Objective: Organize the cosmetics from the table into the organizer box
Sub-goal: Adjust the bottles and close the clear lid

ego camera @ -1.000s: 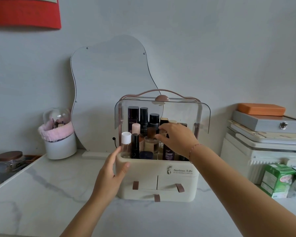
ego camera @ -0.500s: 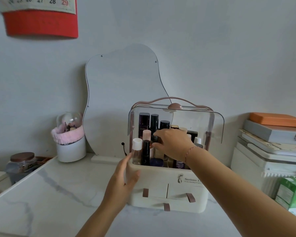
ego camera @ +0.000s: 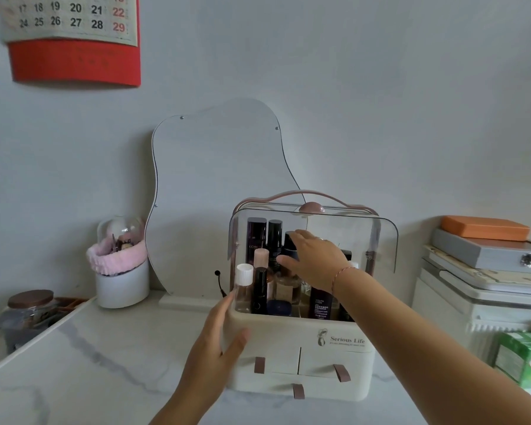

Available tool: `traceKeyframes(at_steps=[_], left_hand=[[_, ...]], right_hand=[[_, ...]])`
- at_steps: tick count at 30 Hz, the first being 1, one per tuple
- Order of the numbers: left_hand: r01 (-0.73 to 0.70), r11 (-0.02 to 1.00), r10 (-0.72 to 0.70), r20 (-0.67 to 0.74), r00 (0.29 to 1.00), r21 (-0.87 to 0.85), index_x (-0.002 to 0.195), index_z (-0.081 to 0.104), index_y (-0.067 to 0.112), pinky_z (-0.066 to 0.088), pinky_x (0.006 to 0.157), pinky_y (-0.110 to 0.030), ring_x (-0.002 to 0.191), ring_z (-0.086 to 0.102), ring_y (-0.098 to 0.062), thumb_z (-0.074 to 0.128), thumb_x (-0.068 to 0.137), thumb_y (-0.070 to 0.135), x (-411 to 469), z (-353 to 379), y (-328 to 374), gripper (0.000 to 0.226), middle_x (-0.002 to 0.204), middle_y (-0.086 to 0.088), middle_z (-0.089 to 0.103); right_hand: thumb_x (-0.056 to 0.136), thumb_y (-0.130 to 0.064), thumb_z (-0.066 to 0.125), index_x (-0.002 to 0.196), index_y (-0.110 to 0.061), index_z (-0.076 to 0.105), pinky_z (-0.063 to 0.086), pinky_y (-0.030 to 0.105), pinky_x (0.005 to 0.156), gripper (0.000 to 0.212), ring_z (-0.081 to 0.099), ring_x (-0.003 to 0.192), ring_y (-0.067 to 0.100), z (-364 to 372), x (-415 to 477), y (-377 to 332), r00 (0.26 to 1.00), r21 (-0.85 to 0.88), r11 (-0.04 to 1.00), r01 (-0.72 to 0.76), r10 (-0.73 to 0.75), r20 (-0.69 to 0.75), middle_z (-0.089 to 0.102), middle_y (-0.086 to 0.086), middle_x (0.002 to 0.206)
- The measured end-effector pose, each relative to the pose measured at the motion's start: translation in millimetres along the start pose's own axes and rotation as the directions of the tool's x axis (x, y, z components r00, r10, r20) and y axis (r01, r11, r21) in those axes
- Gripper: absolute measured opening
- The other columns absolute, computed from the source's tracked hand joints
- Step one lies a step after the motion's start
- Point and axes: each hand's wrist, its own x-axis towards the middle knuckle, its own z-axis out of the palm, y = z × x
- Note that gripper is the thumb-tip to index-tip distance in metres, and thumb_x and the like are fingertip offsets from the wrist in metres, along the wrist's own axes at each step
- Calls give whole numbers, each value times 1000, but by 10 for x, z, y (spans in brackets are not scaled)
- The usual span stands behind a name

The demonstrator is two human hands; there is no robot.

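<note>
The cream organizer box [ego camera: 304, 335] stands on the marble table [ego camera: 89, 363] with its clear lid [ego camera: 387, 240] swung up. Several cosmetics stand upright inside: a white-capped clear bottle [ego camera: 244, 274], a pink-capped bottle [ego camera: 261, 256], a black tube [ego camera: 259, 289], a dark purple bottle [ego camera: 321, 305] and tall dark bottles [ego camera: 256, 234] at the back. My left hand [ego camera: 215, 348] lies flat against the box's left front corner, thumb on the front face. My right hand [ego camera: 316, 259] reaches in under the lid, fingers spread over a black-capped bottle; it hides the bottles behind it.
A wavy mirror [ego camera: 215, 194] leans on the wall behind the box. A white cup with a pink band [ego camera: 121, 277] and a glass jar [ego camera: 28, 311] stand to the left. Stacked cases [ego camera: 485, 256] and a green carton [ego camera: 521, 357] are on the right.
My right hand has risen from the front bottles to the black-capped bottle further back. My left hand stays on the box's corner. The view has tilted upward.
</note>
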Motion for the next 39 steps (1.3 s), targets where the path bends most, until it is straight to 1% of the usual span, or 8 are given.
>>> traceKeyframes(at_steps=[6, 9, 12, 18, 24, 30, 36, 39], left_hand=[[22, 995, -23, -18, 1000, -94, 132, 35, 48, 28, 99, -15, 132, 32, 5, 56, 79, 48, 26, -46, -1, 57, 141, 28, 37], [30, 989, -50, -135, 990, -145, 124, 40, 49, 27, 98, -17, 130, 37, 2, 53, 78, 52, 129, -127, 148, 48, 136, 24, 43], [-39, 979, -13, -254, 967, -199, 132, 41, 42, 26, 97, -8, 129, 35, 6, 42, 85, 55, 292, -229, 452, 49, 139, 22, 40], [-109, 960, 47, -238, 970, -257, 145, 30, 26, 19, 105, -13, 135, 29, 3, 29, 86, 61, 518, -211, 969, 68, 149, 14, 33], [-65, 955, -10, -248, 969, -291, 133, 44, 36, 28, 90, 3, 123, 41, 12, 35, 85, 66, 218, -168, 803, 58, 136, 18, 49], [89, 962, -134, -162, 978, -258, 141, 34, 36, 24, 82, 9, 108, 30, 35, 39, 83, 60, -16, 80, 439, 63, 142, 24, 35], [117, 975, -147, -152, 977, -187, 139, 27, 48, 21, 106, -21, 133, 24, 8, 50, 78, 68, -8, 183, 184, 68, 145, 30, 26], [235, 918, -264, -50, 963, -318, 139, 26, 51, 29, 111, -33, 131, 37, -2, 58, 68, 70, -37, 242, 0, 80, 146, 20, 36]], right_hand=[[93, -52, 40, 144, -22, 34, 33, 22, 105, 59, 36, 134, 7, -210, -702, 14, 950, 287, 957, 29, 63, -306, 36, -11, 148], [92, -45, 42, 122, -28, 55, 37, 6, 88, 37, 52, 105, -8, -297, -1276, 93, 755, 406, 902, 149, 161, -635, 54, -23, 115], [92, -29, 47, 116, -21, 56, 41, 13, 94, 28, 52, 104, 1, -336, -1468, 310, 581, 488, 856, 172, 312, -752, 54, -12, 113], [91, -41, 47, 147, -21, 27, 34, 38, 112, 64, 37, 133, 6, -230, -1293, 457, 842, 800, 598, 40, 412, -349, 38, -5, 148], [84, -59, 44, 143, -35, 33, 37, 34, 108, 65, 41, 130, 1, 86, -1539, 505, 879, 881, 469, 65, 391, -273, 43, -13, 142], [87, -48, 50, 147, -35, 22, 31, 31, 110, 68, 30, 134, 1, 542, -1694, 440, 914, 851, 517, -90, 383, -136, 32, -14, 150], [87, -38, 60, 147, -37, 17, 23, 32, 114, 74, 19, 140, 3, 754, -1644, 486, 919, 819, 563, -109, 372, -133, 18, -17, 154], [85, -32, 64, 146, -31, 24, 33, 28, 109, 73, 38, 130, 1, 831, -1619, 518, 939, 924, 361, -131, 345, -2, 35, -13, 147]])
